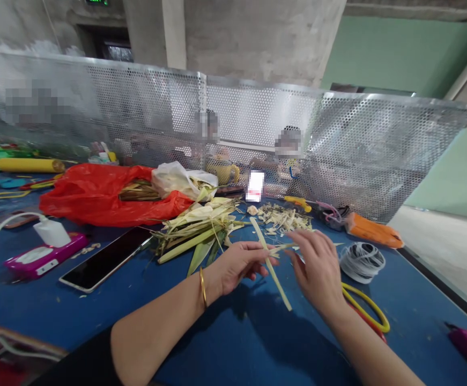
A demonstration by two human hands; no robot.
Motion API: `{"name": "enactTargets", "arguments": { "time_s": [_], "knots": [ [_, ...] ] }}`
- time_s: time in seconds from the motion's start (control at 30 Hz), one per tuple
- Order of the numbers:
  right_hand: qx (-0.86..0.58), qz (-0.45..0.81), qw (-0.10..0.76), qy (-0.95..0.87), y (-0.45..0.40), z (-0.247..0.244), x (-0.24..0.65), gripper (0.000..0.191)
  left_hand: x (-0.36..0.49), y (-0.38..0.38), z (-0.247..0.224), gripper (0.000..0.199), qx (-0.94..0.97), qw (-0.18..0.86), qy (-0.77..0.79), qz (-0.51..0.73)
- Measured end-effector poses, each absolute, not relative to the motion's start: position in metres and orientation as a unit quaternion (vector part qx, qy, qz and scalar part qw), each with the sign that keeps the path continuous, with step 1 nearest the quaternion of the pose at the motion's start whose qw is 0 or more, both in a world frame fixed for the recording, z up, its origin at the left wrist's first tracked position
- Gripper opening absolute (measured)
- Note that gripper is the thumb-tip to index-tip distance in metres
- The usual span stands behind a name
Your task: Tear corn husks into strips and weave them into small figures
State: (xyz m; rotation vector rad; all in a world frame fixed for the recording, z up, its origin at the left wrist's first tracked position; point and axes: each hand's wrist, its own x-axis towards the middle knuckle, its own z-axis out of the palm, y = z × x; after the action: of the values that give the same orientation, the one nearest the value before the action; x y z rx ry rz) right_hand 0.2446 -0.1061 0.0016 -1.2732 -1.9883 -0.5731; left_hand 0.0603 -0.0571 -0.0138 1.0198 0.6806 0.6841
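My left hand (245,264), with a gold bangle at the wrist, pinches pale green dried leaf strips between thumb and fingers. One long strip (278,288) slants across the fingertips, its lower end over the blue table. Crossing it, a second leaf strip (281,248) runs toward my right hand (317,265). The right thumb and fingers are around that second strip, and part of it is hidden behind them. Beyond both hands lies a heap of leaf scraps (283,219). A bundle of husk-like leaves (201,230) rests left of it.
A ball of whitish cord (362,261) and yellow loop handles (372,305) are at the right. A black-screened phone (106,259), magenta power strip (46,256) and red plastic bag (92,195) lie left. A perforated metal screen (253,110) stands behind, with people beyond it.
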Motion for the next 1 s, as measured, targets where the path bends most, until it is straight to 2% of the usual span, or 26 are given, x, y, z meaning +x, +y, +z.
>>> {"name": "enactTargets", "arguments": {
  "time_s": [0.07, 0.13, 0.2, 0.3, 0.37, 0.5, 0.57, 0.67, 0.77, 0.9, 1.0],
  "knots": [
    [-0.516, -0.264, 0.425, -0.696, -0.108, 0.002, 0.246, 0.022, 0.06, -0.055, -0.012, 0.023, 0.418, 0.789, 0.312, 0.325],
    [-0.527, -0.263, 0.467, -0.66, -0.108, 0.002, 0.247, 0.014, 0.06, -0.055, -0.011, 0.019, 0.377, 0.811, 0.307, 0.326],
    [-0.521, -0.23, 0.452, -0.686, -0.106, 0.001, 0.247, 0.01, 0.06, -0.055, -0.011, 0.017, 0.352, 0.829, 0.293, 0.321],
    [-0.49, -0.166, 0.372, -0.771, -0.103, -0.006, 0.242, 0.013, 0.061, -0.058, -0.011, 0.017, 0.344, 0.842, 0.267, 0.317],
    [-0.475, -0.137, 0.35, -0.796, -0.102, -0.012, 0.239, 0.016, 0.061, -0.061, -0.01, 0.019, 0.351, 0.85, 0.252, 0.303],
    [-0.462, -0.08, 0.36, -0.806, -0.102, -0.02, 0.235, 0.02, 0.06, -0.065, -0.009, 0.024, 0.367, 0.86, 0.243, 0.257],
    [-0.463, -0.032, 0.366, -0.807, -0.102, -0.02, 0.234, 0.019, 0.061, -0.066, -0.011, 0.021, 0.38, 0.852, 0.239, 0.269],
    [-0.467, 0.086, 0.376, -0.796, -0.102, -0.018, 0.23, 0.024, 0.064, -0.066, -0.017, 0.014, 0.389, 0.841, 0.215, 0.308],
    [-0.455, 0.198, 0.374, -0.784, -0.101, -0.017, 0.228, 0.034, 0.067, -0.067, -0.021, 0.015, 0.369, 0.851, 0.197, 0.319],
    [-0.461, 0.185, 0.382, -0.779, -0.099, -0.021, 0.228, 0.031, 0.067, -0.067, -0.019, 0.01, 0.332, 0.865, 0.224, 0.302],
    [-0.484, 0.164, 0.412, -0.754, -0.096, -0.025, 0.232, 0.022, 0.067, -0.066, -0.013, 0.014, 0.347, 0.838, 0.271, 0.323]
  ]
}}
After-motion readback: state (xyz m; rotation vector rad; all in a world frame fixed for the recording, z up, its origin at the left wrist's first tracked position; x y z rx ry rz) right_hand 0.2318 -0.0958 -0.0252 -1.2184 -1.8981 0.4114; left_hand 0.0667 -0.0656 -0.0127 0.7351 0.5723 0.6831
